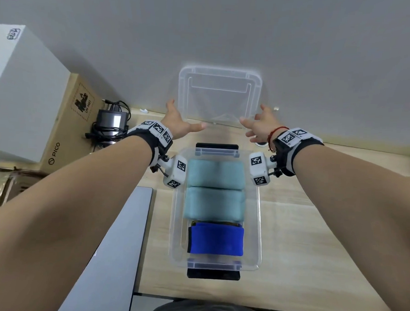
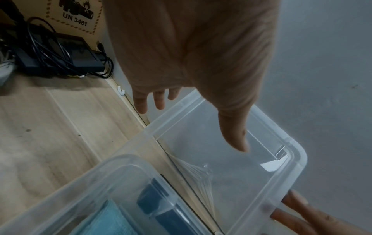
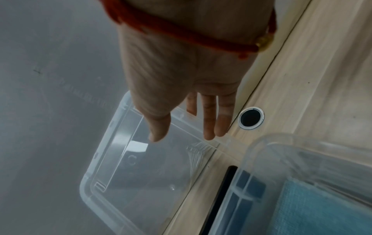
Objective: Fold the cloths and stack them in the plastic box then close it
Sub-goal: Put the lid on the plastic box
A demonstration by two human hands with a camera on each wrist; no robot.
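A clear plastic box point(image 1: 259, 217) stands on the wooden table, lidless. Inside lie two folded teal cloths point(image 1: 216, 171) point(image 1: 215, 203) and a folded blue cloth point(image 1: 218, 239) at the near end. The clear lid point(image 1: 219, 94) leans upright against the grey wall behind the box. My left hand point(image 1: 177, 123) is at the lid's left edge, fingers spread, thumb in front of its lower part. My right hand point(image 1: 260, 125) mirrors it at the right edge. Neither hand grips anything. In the wrist views the left thumb point(image 2: 233, 135) and the right thumb point(image 3: 159, 127) hover over the lid point(image 2: 231, 171) point(image 3: 141, 174).
A white box point(image 1: 17, 93) and a cardboard box point(image 1: 65, 124) stand at the left, with a black power adapter and cables point(image 1: 110, 124) beside them. A grey laptop point(image 1: 116, 245) lies left of the box. A cable hole point(image 3: 251, 118) sits in the table by the wall.
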